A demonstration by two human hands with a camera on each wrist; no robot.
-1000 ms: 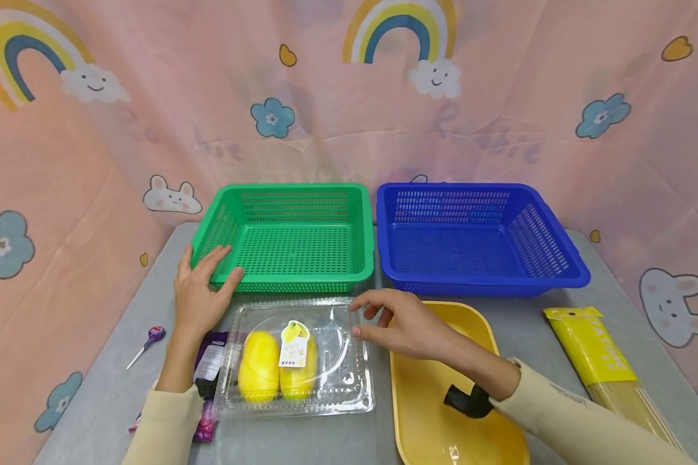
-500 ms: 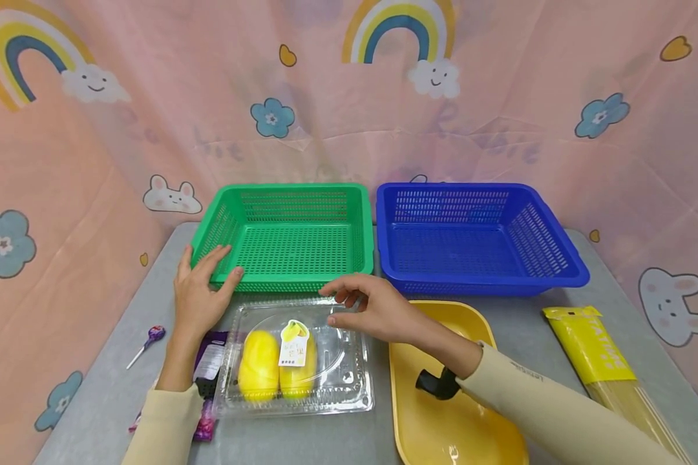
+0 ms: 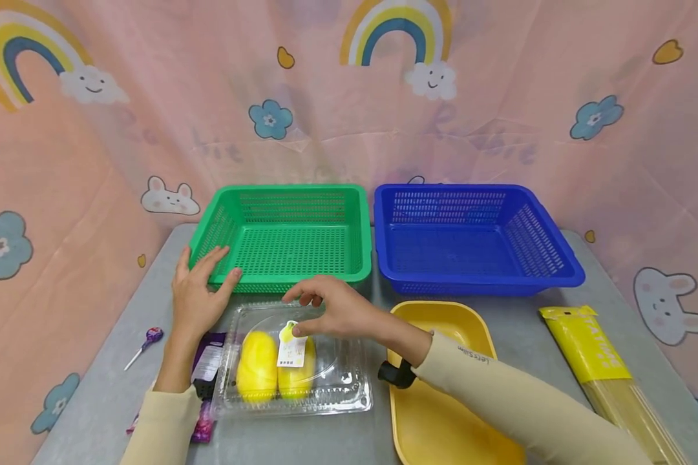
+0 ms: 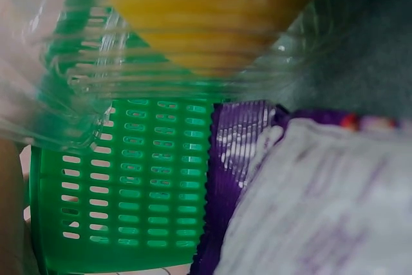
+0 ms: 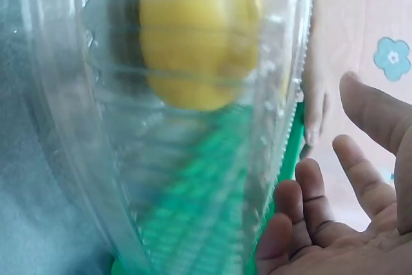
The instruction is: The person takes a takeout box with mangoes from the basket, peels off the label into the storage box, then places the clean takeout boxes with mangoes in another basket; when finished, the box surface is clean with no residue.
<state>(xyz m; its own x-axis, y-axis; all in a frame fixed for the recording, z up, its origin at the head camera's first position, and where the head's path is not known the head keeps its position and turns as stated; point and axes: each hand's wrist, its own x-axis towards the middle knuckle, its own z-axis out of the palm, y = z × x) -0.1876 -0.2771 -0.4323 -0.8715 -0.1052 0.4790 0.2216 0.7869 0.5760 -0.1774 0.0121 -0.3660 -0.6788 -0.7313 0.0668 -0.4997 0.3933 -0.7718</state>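
Two yellow mangoes [image 3: 257, 367] lie inside a clear plastic clamshell box [image 3: 343, 381] in the head view, under a white label [image 3: 291, 352]. My right hand [image 3: 340, 310] hovers over the box with its fingers loosely bent and holds nothing. In the right wrist view its thumb and fingers [image 5: 364, 172] stand apart beside the box. My left hand [image 3: 200, 294] rests at the near left corner of the green basket [image 3: 360, 258], fingers spread over the rim. A purple packet [image 3: 209, 368] lies beneath the left forearm, partly hidden.
A blue basket [image 3: 477, 281] stands right of the green one. Nearer is a yellow tray [image 3: 442, 413], partly under my right arm. A yellow packet of dry noodles [image 3: 602, 361] lies at the right, a lollipop [image 3: 153, 334] at the left. A patterned curtain [image 3: 337, 129] hangs behind.
My right hand has moved left, from the box's right edge to above the mangoes. The left hand stays at the green basket's corner, and the box has not moved.
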